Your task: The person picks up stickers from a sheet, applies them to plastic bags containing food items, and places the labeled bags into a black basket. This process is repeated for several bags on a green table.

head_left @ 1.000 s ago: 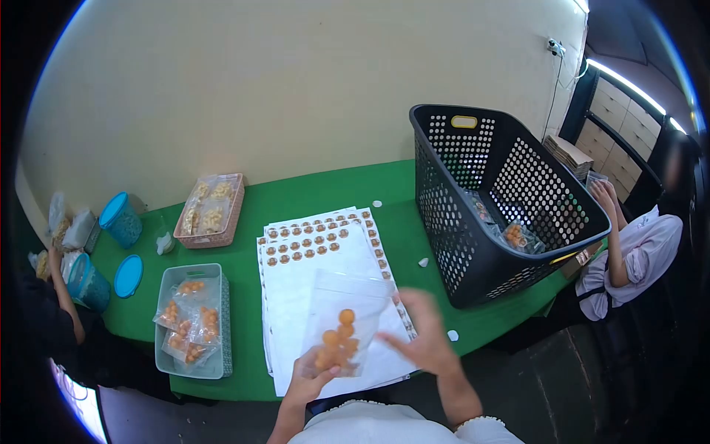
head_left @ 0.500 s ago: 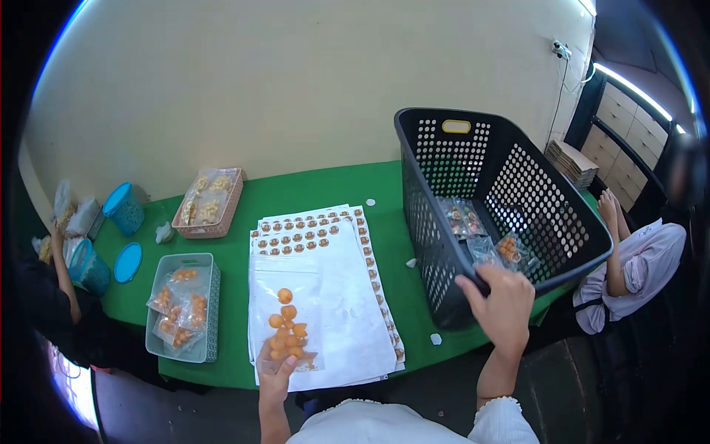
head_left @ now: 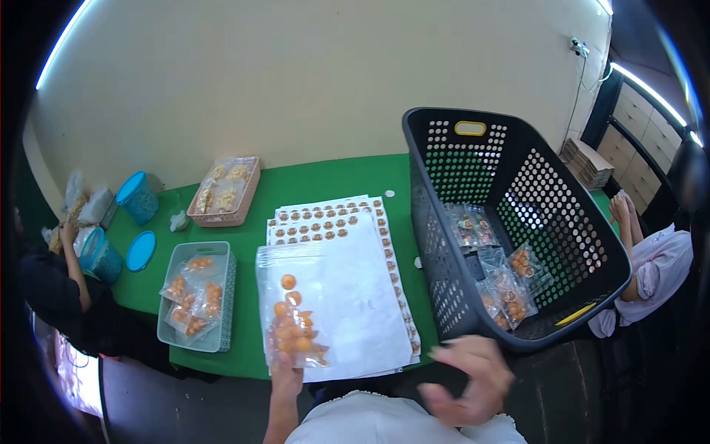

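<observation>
A clear zip bag of round orange snacks [head_left: 296,325] is pinched at its bottom edge by my left hand [head_left: 287,379], above white sheets [head_left: 362,296] with rows of round brown stickers. My right hand [head_left: 473,381] is near the front of the large dark basket [head_left: 458,285], apart from it, slightly blurred, thumb and fingers spread with nothing between them. Inside the basket lie several snack bags [head_left: 510,296], packets with darker contents [head_left: 471,226] and a yellow object [head_left: 575,314].
A pale green basket [head_left: 229,296] holds bagged orange snacks; a pink basket [head_left: 248,200] holds pale ones. Blue-lidded tubs [head_left: 138,203] and a loose blue lid [head_left: 141,251] are at left. One person [head_left: 59,274] is at left, another [head_left: 654,259] at right. Cardboard [head_left: 588,164] is stacked behind.
My right hand has let go of the dark basket's rim and moved down toward me. The view has shifted, and more of the basket's contents show. My left hand still holds the bag.
</observation>
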A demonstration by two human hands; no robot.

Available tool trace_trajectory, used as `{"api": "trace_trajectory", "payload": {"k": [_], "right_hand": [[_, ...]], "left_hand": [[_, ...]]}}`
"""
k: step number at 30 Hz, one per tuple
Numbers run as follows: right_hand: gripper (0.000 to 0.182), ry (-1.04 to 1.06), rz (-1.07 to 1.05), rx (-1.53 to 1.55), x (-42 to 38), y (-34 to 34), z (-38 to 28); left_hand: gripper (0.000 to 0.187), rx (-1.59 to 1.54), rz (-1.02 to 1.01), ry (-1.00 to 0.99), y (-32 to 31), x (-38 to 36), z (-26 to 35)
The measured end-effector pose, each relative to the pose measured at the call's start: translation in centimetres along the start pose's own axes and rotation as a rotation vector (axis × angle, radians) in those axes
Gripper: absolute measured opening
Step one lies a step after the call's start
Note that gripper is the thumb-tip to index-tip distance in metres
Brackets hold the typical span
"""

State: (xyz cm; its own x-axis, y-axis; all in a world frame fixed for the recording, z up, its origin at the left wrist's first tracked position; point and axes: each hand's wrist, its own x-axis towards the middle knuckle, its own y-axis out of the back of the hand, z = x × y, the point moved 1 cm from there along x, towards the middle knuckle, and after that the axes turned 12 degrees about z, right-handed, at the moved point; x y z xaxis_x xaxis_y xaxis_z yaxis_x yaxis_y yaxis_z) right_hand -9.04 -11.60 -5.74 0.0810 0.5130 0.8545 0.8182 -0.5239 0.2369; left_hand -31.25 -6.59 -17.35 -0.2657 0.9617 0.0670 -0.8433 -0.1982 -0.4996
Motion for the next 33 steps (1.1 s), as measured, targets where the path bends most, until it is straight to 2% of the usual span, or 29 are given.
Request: {"api": "trace_trajectory", "payload": {"k": [2,4,5,7,8,10,11,13,14,15,17,18,19,20,21,22,23,24,29,32,33], "right_hand": [[0.069,-0.467,-0.3,0.187,-1.4,-5.0,0.8],[0.07,-0.686,-0.438,0.387,-3.8,-10.0,3.8],[0.06,-0.817,-0.458,0.553,-5.3,-12.4,5.3],[0.051,-1.146,-0.27,1.048,-5.5,-15.3,5.7],[0.051,-1.148,-0.299,1.058,-5.7,-16.1,6.1],[0.043,-1.091,-0.296,1.031,-5.9,-17.0,6.8],[0.043,-1.094,-0.316,1.036,-6.0,-17.6,6.8],[0.039,-0.906,-0.436,0.875,-6.4,-18.8,6.6],[0.034,-0.788,-0.527,0.825,-6.8,-19.8,6.6],[0.034,-0.793,-0.529,0.828,-7.0,-20.8,7.0],[0.04,-0.855,-0.608,0.968,-7.4,-23.3,8.4],[0.048,-0.846,-0.62,0.97,-8.3,-25.2,11.3],[0.046,-0.989,-0.548,0.983,-7.8,-26.7,13.7],[0.041,-0.997,-0.43,0.779,-7.6,-28.0,16.3],[0.035,-0.973,-0.351,0.451,-8.5,-29.7,20.2],[0.026,-0.873,-0.213,0.207,-8.8,-30.6,23.3],[0.027,-0.775,-0.131,0.044,-9.9,-32.0,27.6],[0.025,-0.581,-0.136,-0.154,-9.2,-31.9,28.9],[0.02,-0.415,-0.178,-0.319,-7.5,-33.3,36.4],[0.024,-0.626,-0.308,-0.338,-6.0,-34.5,37.7],[0.024,-0.616,-0.319,-0.325,-5.4,-34.8,37.4]], "left_hand": [[0.071,0.061,-0.008,-0.026,-0.2,-0.3,-0.4],[0.066,0.14,-0.071,-0.007,0.5,-0.2,-1.4],[0.07,0.204,-0.091,0.042,0.1,-0.2,-0.9],[0.056,0.231,-0.237,0.063,0.9,0.3,-1.1],[0.056,0.232,-0.21,0.054,2.1,1.0,-1.5],[0.049,0.084,-0.432,0.014,4.6,2.4,-1.8],[0.049,0.084,-0.413,0.009,5.2,2.7,-1.2],[0.06,-0.135,-0.21,0.35,6.2,3.4,0.0],[0.047,0.17,-0.104,0.233,7.2,3.6,-0.3],[0.047,0.173,-0.099,0.236,7.7,3.7,-0.4],[0.035,0.269,0.103,0.157,8.5,4.1,0.0],[0.033,0.213,0.193,0.134,9.4,4.3,0.1],[0.033,0.217,0.189,0.133,10.2,4.5,0.4],[0.034,0.204,0.257,0.091,11.1,4.6,1.0],[0.034,0.189,0.324,0.051,12.2,4.6,1.4],[0.035,0.2,0.373,0.052,13.8,4.7,1.3],[0.035,0.202,0.363,0.051,14.8,4.9,1.7],[0.035,0.2,0.405,0.041,15.6,5.0,2.1],[0.035,0.186,0.521,0.025,17.6,6.0,3.2],[0.035,0.138,0.549,0.021,18.7,6.6,2.4],[0.035,0.141,0.543,0.035,18.8,6.8,2.2]]}}
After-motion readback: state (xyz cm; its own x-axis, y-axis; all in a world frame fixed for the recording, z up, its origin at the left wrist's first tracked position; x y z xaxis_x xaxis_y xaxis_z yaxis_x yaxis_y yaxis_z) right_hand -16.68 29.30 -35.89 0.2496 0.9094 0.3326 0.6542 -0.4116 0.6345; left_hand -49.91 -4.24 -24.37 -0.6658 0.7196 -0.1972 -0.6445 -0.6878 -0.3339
